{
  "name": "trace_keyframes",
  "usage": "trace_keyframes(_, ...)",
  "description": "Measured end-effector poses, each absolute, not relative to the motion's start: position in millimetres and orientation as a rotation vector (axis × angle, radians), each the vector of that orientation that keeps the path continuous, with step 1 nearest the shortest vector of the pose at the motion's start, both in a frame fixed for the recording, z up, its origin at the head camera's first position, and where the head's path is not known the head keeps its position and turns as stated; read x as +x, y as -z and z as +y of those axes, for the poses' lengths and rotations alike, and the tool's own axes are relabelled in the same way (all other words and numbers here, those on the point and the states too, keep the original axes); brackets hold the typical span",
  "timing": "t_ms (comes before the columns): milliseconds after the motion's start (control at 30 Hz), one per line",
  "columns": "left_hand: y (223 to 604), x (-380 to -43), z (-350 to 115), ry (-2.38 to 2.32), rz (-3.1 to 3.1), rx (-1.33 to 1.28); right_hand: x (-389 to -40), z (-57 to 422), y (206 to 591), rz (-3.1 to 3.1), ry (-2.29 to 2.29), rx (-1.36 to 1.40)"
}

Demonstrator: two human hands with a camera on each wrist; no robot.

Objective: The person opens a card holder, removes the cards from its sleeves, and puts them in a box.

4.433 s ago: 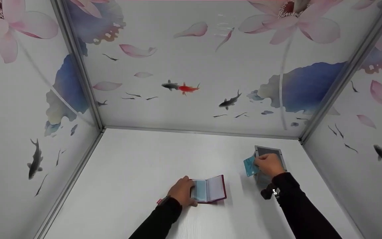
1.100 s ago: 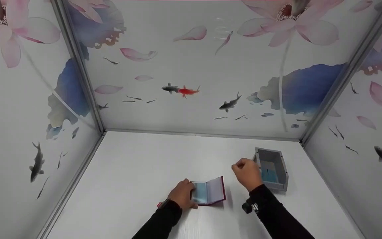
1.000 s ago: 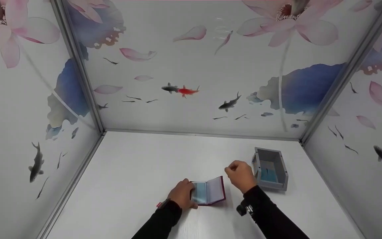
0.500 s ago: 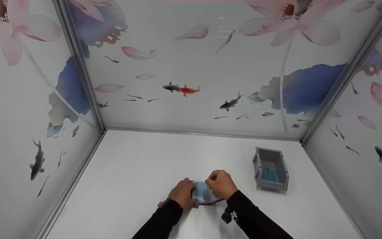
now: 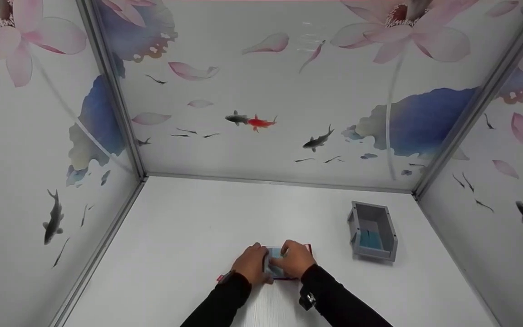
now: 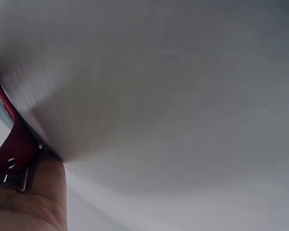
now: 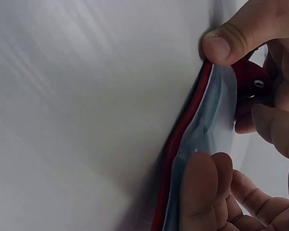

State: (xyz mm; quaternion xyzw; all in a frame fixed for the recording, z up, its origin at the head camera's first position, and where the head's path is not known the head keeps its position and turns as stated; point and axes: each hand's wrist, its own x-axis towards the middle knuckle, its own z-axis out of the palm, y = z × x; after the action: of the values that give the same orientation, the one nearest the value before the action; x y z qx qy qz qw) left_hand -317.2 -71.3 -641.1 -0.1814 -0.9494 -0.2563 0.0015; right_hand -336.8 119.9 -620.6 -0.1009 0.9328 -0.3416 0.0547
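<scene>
A red card holder with clear plastic sleeves lies open on the white table, a bluish card showing through. My left hand grips its left edge; in the left wrist view the red snap tab sits at those fingers. Seen from the right wrist, the left thumb presses the holder's red edge. My right hand has its curled fingers on the clear sleeves and covers much of the right side. What lies under those fingers is partly hidden.
A grey bin stands to the right on the table, with blue cards in it. Printed wall panels with metal frame edges enclose the table at the back and both sides.
My right hand held a blue card at the bin, let it go there, then moved left and down onto the card holder's sleeves. The left hand has stayed on the holder's edge.
</scene>
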Motion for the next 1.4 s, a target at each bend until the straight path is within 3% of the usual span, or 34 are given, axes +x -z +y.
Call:
trace_keyframes(833,665,-327,-68,0.822,-2.961,-0.524,-341,125,631,2.954,0.827,-0.401)
trace_keyframes(1133,655,-322,-68,0.890,-2.991,-0.484,-338,129,621,3.019,0.685,-0.328)
trace_keyframes(1400,653,-321,-69,0.881,-2.982,-0.497,-337,130,614,3.003,0.677,-0.422)
